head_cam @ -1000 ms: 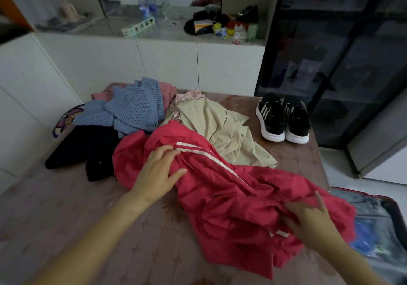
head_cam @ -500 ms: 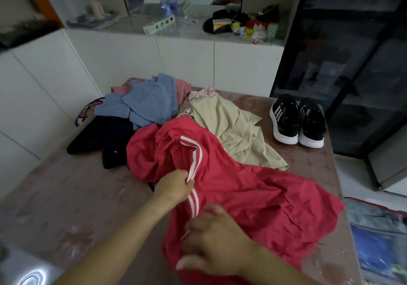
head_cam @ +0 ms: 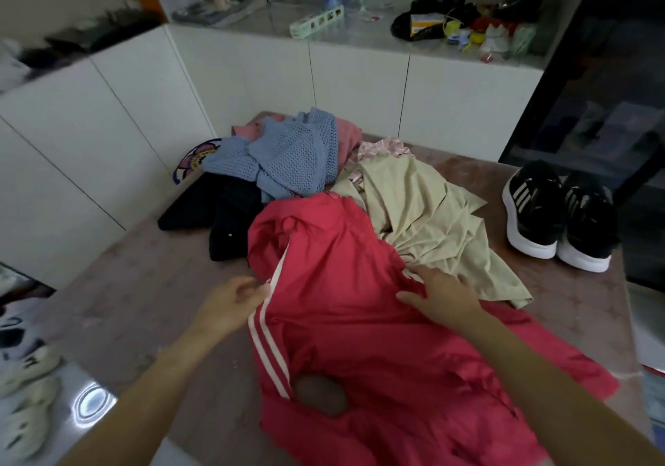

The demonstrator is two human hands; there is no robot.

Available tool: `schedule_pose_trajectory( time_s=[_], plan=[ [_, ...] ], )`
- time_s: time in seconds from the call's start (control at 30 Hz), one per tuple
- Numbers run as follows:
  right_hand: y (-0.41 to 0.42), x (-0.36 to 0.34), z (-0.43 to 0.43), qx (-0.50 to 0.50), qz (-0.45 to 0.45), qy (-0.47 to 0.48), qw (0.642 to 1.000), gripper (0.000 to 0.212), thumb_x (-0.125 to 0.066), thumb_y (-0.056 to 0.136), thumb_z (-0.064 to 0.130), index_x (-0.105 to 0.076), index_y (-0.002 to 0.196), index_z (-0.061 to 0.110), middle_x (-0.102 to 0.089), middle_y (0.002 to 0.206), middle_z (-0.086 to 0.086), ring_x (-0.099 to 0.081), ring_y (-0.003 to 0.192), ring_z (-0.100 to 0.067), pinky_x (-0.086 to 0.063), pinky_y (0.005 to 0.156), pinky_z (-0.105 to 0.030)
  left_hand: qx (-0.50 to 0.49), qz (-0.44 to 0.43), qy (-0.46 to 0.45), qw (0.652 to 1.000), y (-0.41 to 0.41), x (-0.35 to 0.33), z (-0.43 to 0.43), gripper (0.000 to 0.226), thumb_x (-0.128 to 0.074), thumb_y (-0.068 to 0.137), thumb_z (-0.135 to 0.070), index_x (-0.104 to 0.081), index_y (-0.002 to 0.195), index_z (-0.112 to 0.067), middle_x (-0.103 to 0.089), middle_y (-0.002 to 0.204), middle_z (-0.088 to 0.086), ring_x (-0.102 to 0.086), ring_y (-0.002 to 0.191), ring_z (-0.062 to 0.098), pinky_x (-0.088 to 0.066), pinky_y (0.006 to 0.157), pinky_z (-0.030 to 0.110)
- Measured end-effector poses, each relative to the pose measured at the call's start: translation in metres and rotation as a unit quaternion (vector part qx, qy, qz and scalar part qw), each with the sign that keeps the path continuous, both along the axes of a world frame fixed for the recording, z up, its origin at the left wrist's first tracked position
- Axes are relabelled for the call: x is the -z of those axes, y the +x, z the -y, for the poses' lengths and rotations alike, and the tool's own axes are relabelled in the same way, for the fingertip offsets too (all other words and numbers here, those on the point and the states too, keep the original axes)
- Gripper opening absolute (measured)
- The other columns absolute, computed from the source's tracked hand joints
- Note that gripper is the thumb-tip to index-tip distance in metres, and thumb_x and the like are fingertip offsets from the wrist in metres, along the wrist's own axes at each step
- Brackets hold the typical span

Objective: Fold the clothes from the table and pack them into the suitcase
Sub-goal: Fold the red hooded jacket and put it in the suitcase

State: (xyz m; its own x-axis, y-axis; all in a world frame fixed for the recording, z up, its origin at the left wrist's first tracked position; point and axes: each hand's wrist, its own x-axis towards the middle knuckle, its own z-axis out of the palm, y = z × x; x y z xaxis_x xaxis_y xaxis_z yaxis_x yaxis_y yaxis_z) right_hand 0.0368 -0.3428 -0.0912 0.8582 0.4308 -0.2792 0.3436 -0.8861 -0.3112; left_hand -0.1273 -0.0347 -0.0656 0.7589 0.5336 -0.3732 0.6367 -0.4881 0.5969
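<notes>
A red garment with white stripes [head_cam: 360,339] lies spread across the near part of the brown table [head_cam: 126,285]. My left hand [head_cam: 230,303] pinches its striped left edge. My right hand [head_cam: 439,296] rests on the fabric near the upper right, fingers spread. Behind it lie a beige garment [head_cam: 424,213], a blue knit top [head_cam: 295,159], a dark garment [head_cam: 223,213] and a pink piece [head_cam: 347,134]. Only a sliver of the suitcase [head_cam: 653,393] shows at the right edge, below the table.
A pair of black sneakers [head_cam: 557,213] stands at the table's right side. White cabinets with a cluttered counter [head_cam: 360,34] run behind the table. Pale shoes [head_cam: 25,393] sit on the floor at the left.
My right hand has moved from the garment's near edge up to its upper right part and opened flat. The red garment now lies flatter and more spread out. My left hand stays on the striped edge.
</notes>
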Motion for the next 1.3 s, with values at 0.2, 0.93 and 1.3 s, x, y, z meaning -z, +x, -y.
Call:
schedule_pose_trajectory(
  time_s=[0.2,0.93,1.3],
  plan=[
    [-0.009,0.014,-0.006,0.001,0.013,-0.059,0.998,0.054,-0.060,0.082,0.056,-0.050,0.124,0.023,-0.062,0.120,0.006,-0.056,0.113,-0.017,-0.031,0.099,-0.038,0.040,0.139,-0.004,0.989,0.045,-0.006,0.040,0.027,-0.067,0.083,-0.043,-0.064,0.098,-0.021,-0.064,0.091,-0.012,-0.059,0.082,0.001,-0.043,0.068,0.018],
    [-0.023,-0.014,0.037,-0.027,0.087,0.182,0.979,0.037,-0.049,0.077,0.065,-0.068,0.088,0.035,-0.065,0.080,0.015,-0.060,0.073,-0.006,-0.047,0.075,-0.032,0.142,-0.059,0.171,0.973,-0.023,0.034,0.001,0.007,-0.059,0.089,-0.021,-0.062,0.088,-0.015,-0.064,0.088,-0.001,-0.062,0.084,0.019,-0.048,0.073,0.032],
    [0.008,0.001,-0.022,-0.179,0.211,-0.085,0.957,0.028,-0.050,0.087,0.036,-0.064,0.109,0.025,-0.069,0.101,0.001,-0.064,0.101,-0.019,-0.018,0.112,-0.047,0.050,0.005,0.184,0.982,-0.040,0.043,0.012,0.020,-0.053,0.093,-0.023,-0.062,0.106,-0.010,-0.067,0.105,0.011,-0.062,0.095,0.029,-0.043,0.076,0.032]
  ],
)
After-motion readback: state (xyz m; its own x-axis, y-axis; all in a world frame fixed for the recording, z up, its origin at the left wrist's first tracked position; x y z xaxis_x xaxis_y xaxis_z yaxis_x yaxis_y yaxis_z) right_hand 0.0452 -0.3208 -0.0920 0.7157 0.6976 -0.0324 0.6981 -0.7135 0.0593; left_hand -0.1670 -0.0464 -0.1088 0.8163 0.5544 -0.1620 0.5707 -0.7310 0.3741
